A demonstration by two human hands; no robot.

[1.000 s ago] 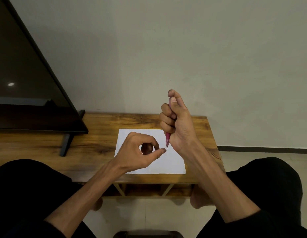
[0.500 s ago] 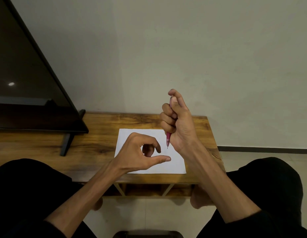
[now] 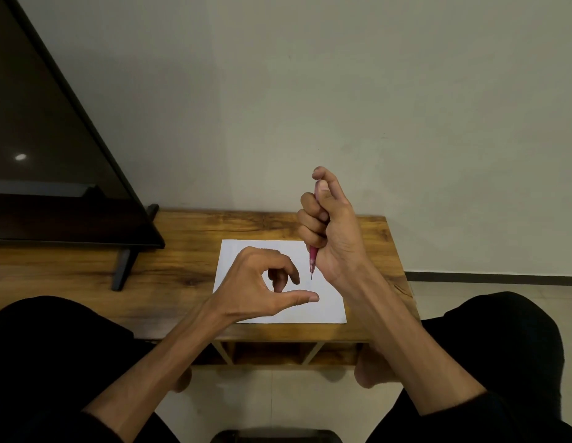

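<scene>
My right hand [image 3: 332,225] grips a pink pen [image 3: 312,262] in a fist, upright, its thin tip pointing down above a white sheet of paper [image 3: 243,251]. The thumb sits at the pen's top end. My left hand [image 3: 259,282] hovers over the paper just left of the pen tip, fingers curled and thumb stretched out to the right, holding nothing. The sheet lies flat on a wooden table [image 3: 189,260] near its right end. Most of the pen's barrel is hidden inside the fist.
A dark flat screen [image 3: 48,174] on black feet stands on the table's left half. A plain wall rises behind the table. My knees in dark trousers [image 3: 508,353] frame the table, and tiled floor lies below and to the right.
My left hand's thumb and forefinger were touching near the pen tip; they have parted and the thumb now points right, below the tip. The right hand with the pen has barely moved.
</scene>
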